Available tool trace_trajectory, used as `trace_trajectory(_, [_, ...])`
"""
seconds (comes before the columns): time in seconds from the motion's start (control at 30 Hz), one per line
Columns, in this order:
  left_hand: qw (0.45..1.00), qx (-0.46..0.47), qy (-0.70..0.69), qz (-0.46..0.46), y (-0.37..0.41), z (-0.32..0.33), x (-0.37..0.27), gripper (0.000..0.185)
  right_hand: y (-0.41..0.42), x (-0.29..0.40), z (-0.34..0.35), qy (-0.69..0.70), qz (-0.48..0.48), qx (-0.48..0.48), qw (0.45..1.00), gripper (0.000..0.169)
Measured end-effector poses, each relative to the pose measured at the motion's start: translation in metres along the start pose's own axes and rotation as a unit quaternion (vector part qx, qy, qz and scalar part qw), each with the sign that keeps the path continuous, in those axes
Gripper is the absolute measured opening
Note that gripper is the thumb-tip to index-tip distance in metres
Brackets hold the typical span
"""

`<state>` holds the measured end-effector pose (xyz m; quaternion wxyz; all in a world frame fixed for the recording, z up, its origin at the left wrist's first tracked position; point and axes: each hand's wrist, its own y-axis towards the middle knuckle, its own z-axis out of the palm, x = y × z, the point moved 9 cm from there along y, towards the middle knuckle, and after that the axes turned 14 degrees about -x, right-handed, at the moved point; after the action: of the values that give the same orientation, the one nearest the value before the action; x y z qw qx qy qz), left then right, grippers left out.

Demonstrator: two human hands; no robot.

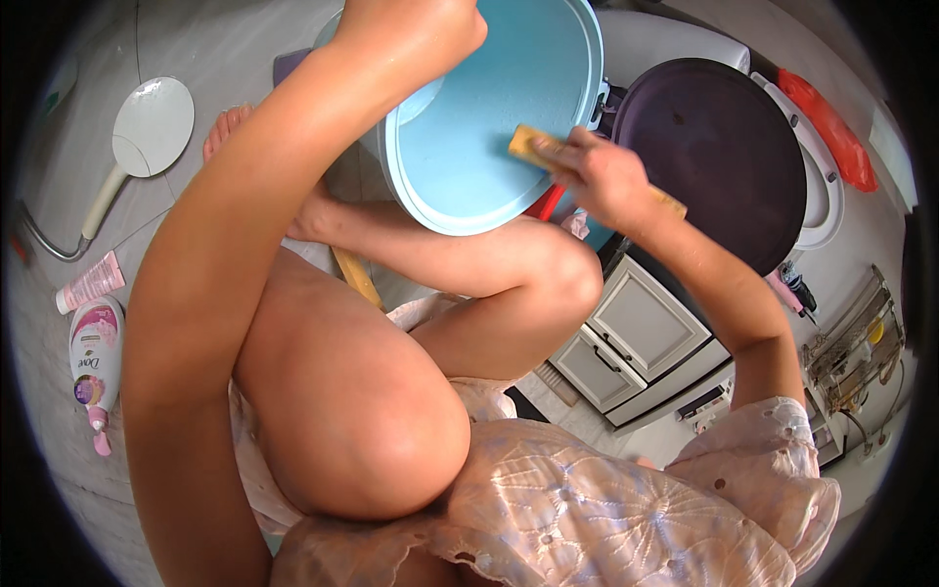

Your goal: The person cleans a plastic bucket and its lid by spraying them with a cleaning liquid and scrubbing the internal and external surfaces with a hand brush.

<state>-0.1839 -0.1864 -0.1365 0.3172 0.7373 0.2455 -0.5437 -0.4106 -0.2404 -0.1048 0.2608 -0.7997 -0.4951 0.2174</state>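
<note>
A large light-blue plastic tub point(469, 88) is tilted before me, its inner surface showing and its near rim above my lower leg. My right hand point(605, 172) grips a long yellow-brown scrubbing tool point(530, 147) by its middle. One end of the tool is over the inside of the tub, while the other sticks out past my wrist; blur hides whether it has bristles. At the top edge, over the tub's left side, is my left hand point(418, 29). Its fingers are cut off by the frame, so what they hold cannot be seen.
A dark purple round basin or lid point(711, 161) stands right of the tub, with a white toilet seat point(818, 198) behind. On the tiles at left lie a white shower head point(154, 126), a pink tube point(92, 282) and a Dove bottle point(97, 348). A cabinet point(649, 315) is beyond my knee.
</note>
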Motion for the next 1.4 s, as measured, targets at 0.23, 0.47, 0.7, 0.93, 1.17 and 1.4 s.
trace_trajectory(0.23, [1.0, -0.008, -0.004, 0.01, 0.001, 0.002, 0.0, 0.033, 0.005, -0.003, -0.03, -0.045, -0.076, -0.172, 0.981, 0.047])
trace_trajectory(0.47, [1.0, 0.009, 0.008, 0.014, -0.001, 0.003, 0.002, 0.033, 0.012, -0.012, -0.022, -0.1, -0.073, -0.208, 0.97, 0.039])
trace_trajectory(0.7, [1.0, 0.012, 0.008, -0.007, 0.002, 0.001, 0.003, 0.034, 0.03, 0.013, 0.027, -0.02, 0.001, 0.053, 0.998, 0.029])
trace_trajectory(0.93, [0.999, 0.033, 0.026, -0.004, 0.0, 0.005, 0.007, 0.033, 0.106, 0.017, 0.001, -0.257, -0.134, -0.093, 0.952, 0.011])
trace_trajectory(1.17, [1.0, 0.007, 0.006, -0.015, -0.001, 0.007, 0.005, 0.032, 0.055, 0.076, 0.109, 0.334, 0.156, 0.142, 0.919, 0.04])
trace_trajectory(1.4, [1.0, -0.001, 0.016, -0.017, 0.002, 0.006, 0.007, 0.031, 0.088, 0.025, 0.09, -0.085, 0.005, 0.061, 0.994, 0.024])
